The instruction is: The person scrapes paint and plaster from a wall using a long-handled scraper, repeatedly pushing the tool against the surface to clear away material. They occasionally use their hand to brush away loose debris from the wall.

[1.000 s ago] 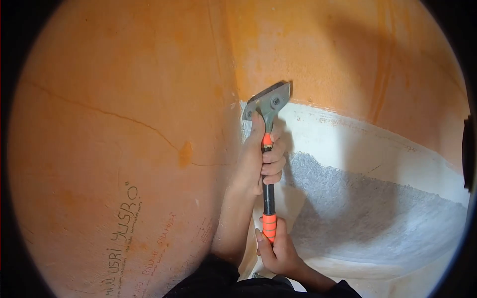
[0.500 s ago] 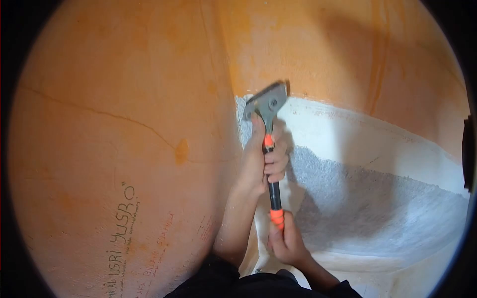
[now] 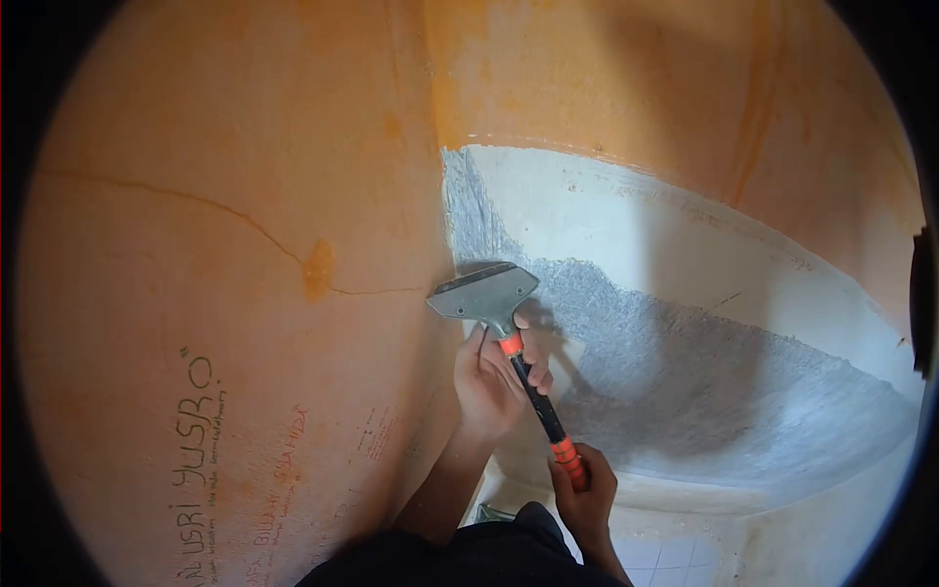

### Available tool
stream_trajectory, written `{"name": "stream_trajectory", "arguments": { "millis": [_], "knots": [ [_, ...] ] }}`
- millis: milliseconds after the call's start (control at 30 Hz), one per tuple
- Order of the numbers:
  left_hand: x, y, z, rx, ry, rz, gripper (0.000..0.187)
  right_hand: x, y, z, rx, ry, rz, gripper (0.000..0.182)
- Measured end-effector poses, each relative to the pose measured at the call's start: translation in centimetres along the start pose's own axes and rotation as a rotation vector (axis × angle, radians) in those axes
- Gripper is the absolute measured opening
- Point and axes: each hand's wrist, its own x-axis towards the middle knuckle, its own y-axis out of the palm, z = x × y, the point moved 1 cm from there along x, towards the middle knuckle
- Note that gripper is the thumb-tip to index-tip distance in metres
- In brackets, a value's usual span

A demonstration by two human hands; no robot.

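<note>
A long-handled scraper with a wide grey metal head and a black handle with orange bands is in both my hands. My left hand wraps the upper handle just below the head, its fingers curling round the far side. Lower down, my right hand grips the orange end. The scraper's head lies at the corner between two walls, over the left edge of a rough grey patch. Above that patch runs a band of white wall coating.
The orange wall on the left carries handwriting and a long crack. More orange wall rises above the white band. White floor tiles show at the bottom, and a dark object stands at the right edge.
The scraper's head has come down along the wall corner and now tilts to the left. Both hands have moved down with it, and the view has shifted slightly.
</note>
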Motion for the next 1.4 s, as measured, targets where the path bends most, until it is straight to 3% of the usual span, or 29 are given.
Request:
{"name": "stream_trajectory", "arguments": {
  "millis": [167, 233, 267, 333, 467, 533, 733, 800, 900, 1000, 1133, 1233, 1333, 1400],
  "knots": [
    [0.3, -1.0, 1.5, 0.037, 0.016, 0.037, 0.050, -0.2, -1.8, 1.2, 0.022, 0.078, 0.086, 0.033],
    [0.3, -0.1, 1.8, 0.078, -0.023, -0.007, 0.048, -0.5, -2.9, 2.2, 0.223, 0.290, 0.295, 0.042],
    [0.3, -0.1, 2.1, 0.073, -0.022, -0.007, 0.048, -0.7, -3.4, 2.6, 0.217, 0.289, 0.297, 0.042],
    [0.5, 0.0, 2.7, 0.045, -0.067, 0.027, 0.048, -1.1, -4.1, 2.9, 0.506, 0.364, 0.399, 0.055],
    [0.8, 0.9, 3.0, 0.067, -0.049, -0.007, 0.047, 0.2, -4.4, 2.6, 0.290, 0.245, 0.398, 0.050],
    [1.7, 0.8, 2.9, -0.027, 0.038, 0.115, 0.046, 1.4, -4.7, 3.5, 0.142, 0.106, 0.409, 0.048],
    [1.0, 2.3, 3.6, 0.020, 0.049, 0.002, 0.045, 1.3, -6.7, 4.7, 0.194, 0.202, 0.461, 0.047],
    [1.1, 2.6, 3.6, 0.025, 0.066, -0.004, 0.045, 1.6, -7.0, 4.7, 0.185, 0.131, 0.443, 0.048],
    [0.8, 3.1, 3.8, 0.016, 0.069, -0.036, 0.045, 1.5, -8.3, 5.5, 0.240, 0.265, 0.514, 0.049],
    [1.1, 3.5, 3.8, 0.009, 0.082, -0.061, 0.044, 2.7, -8.1, 6.1, 0.143, 0.134, 0.505, 0.048],
    [0.5, 3.7, 4.6, 0.020, 0.060, -0.098, 0.044, 2.2, -9.1, 5.5, 0.185, 0.210, 0.526, 0.048],
    [1.6, 3.9, 3.9, -0.011, 0.138, -0.126, 0.044, 3.0, -8.8, 5.5, 0.112, 0.112, 0.520, 0.048],
    [1.0, 4.0, 3.8, 0.025, 0.081, -0.147, 0.044, 3.4, -8.4, 5.8, 0.131, 0.034, 0.503, 0.049],
    [0.8, 4.1, 4.0, 0.006, 0.033, -0.164, 0.043, 2.2, -8.9, 6.1, 0.191, 0.162, 0.511, 0.049]
  ]
}}
